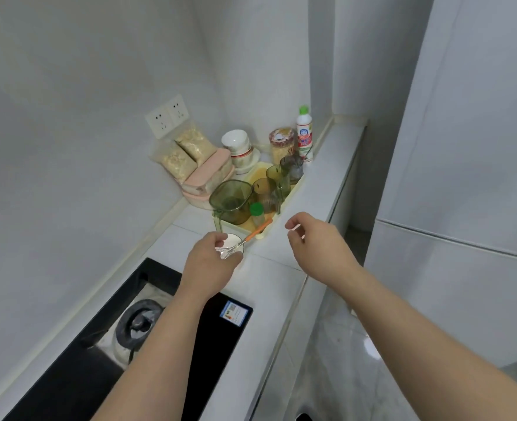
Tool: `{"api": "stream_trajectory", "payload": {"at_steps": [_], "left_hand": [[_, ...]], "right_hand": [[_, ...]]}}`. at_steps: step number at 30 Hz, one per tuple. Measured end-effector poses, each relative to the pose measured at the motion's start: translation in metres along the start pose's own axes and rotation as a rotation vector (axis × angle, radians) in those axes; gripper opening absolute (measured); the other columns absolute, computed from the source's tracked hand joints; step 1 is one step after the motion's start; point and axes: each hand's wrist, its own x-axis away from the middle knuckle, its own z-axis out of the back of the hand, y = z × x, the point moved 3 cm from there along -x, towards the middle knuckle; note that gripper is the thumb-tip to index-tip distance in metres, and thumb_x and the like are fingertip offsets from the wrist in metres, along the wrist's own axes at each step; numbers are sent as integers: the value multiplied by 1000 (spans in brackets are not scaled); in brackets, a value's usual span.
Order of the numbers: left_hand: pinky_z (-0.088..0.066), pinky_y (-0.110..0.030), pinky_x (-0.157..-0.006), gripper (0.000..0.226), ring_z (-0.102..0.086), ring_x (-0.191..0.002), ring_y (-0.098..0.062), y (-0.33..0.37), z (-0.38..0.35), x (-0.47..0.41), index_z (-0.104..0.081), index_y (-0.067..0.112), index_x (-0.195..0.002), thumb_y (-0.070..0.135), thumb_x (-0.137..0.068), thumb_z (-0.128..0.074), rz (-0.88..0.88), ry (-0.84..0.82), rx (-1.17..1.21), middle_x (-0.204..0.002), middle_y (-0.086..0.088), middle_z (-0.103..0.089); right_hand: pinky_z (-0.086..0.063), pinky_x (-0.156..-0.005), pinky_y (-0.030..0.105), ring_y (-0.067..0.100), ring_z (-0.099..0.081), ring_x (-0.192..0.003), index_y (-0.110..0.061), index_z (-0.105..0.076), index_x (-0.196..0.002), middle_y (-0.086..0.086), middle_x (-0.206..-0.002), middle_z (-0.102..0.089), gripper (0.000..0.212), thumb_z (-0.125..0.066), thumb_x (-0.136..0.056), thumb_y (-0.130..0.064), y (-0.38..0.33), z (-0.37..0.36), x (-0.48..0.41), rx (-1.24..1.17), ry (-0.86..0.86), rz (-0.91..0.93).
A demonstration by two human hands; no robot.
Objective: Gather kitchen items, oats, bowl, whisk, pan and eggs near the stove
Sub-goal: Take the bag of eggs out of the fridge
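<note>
Two hands in shot, says the desk. What has each got?

My left hand (211, 256) has thumb and fingers curled round the rim of the small white bowl (235, 240). My right hand (312, 241) hovers just beside it, fingers loosely bent and holding nothing.

Where does the bowl sit?

On the counter, between the yellow tray (258, 174) and the stove (220, 338), near the hob's far corner. The whisk (257, 230) lies in it, with its orange handle leaning out over the rim towards the tray.

How would you finish the step?

I'd keep the bowl level and low, since I judge that long handle could tip the whisk out. The free hand could steady the handle. I'd set the bowl down on the counter beside the hob, not on the glass.

Give me the count.

One small bowl and one whisk. Two bags of oats (187, 150) stand against the wall under the sockets, well apart from the stove, and one jar (281, 144) may also hold oats. There is one stack of bowls (239, 147), though I cannot tell how many are in it. The tray holds one green pitcher (231, 202) and three tumblers (277, 177). No pan and no eggs are in view.
</note>
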Motion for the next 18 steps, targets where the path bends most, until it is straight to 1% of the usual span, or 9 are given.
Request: {"api": "stream_trajectory", "payload": {"at_steps": [2,5,8,11,14,16,18], "left_hand": [[-40,-28,-90,62,-52,-115,-17,-4,-7,-24,-50,23,-134,37,-80,-77,-22,-35,-117,-129,4,-53],[-40,-39,-105,83,-42,-129,-22,-17,-17,-56,-42,22,-142,47,-73,-81,-47,-48,-293,-141,0,-45],[-32,-47,-115,103,-25,-144,-27,-36,-32,-94,-27,23,-152,55,-70,-81,3,-121,-458,-157,-2,-27],[-25,-51,-118,121,-1,-151,-31,-53,-50,-123,-7,28,-157,62,-67,-80,107,-227,-552,-165,-2,-2],[-21,-57,-119,134,14,-151,-32,-64,-66,-143,12,35,-156,65,-63,-80,208,-319,-584,-165,2,16],[-19,-60,-118,139,19,-150,-32,-69,-76,-154,20,40,-153,67,-61,-81,271,-351,-590,-163,6,23],[-21,-62,-117,141,17,-151,-32,-73,-83,-163,23,41,-152,69,-60,-80,337,-375,-601,-163,8,23]], "right_hand": [[-58,-79,37,16,-62,-88,-26,-56,-121,-3,-108,-64,23,-43,-102,-26,5,-3,-24,6,-4,-24],[-57,-79,34,17,-61,-90,-25,-56,-122,-2,-110,-63,24,-46,-101,-24,12,-11,-57,31,-37,-20],[-55,-83,33,17,-60,-94,-24,-55,-124,-1,-113,-61,25,-50,-100,-23,17,-20,-95,94,-83,31],[-55,-86,36,20,-59,-98,-24,-55,-124,1,-116,-58,26,-53,-98,-23,22,-34,-133,146,-160,96],[-55,-88,41,26,-60,-100,-20,-54,-125,7,-118,-55,29,-54,-97,-20,27,-49,-164,238,-295,181],[-54,-90,40,26,-60,-102,-19,-52,-126,8,-119,-55,30,-55,-97,-21,32,-59,-183,278,-377,229],[-54,-92,40,26,-60,-104,-21,-52,-126,7,-120,-54,29,-56,-98,-25,38,-70,-199,286,-438,254]]}}
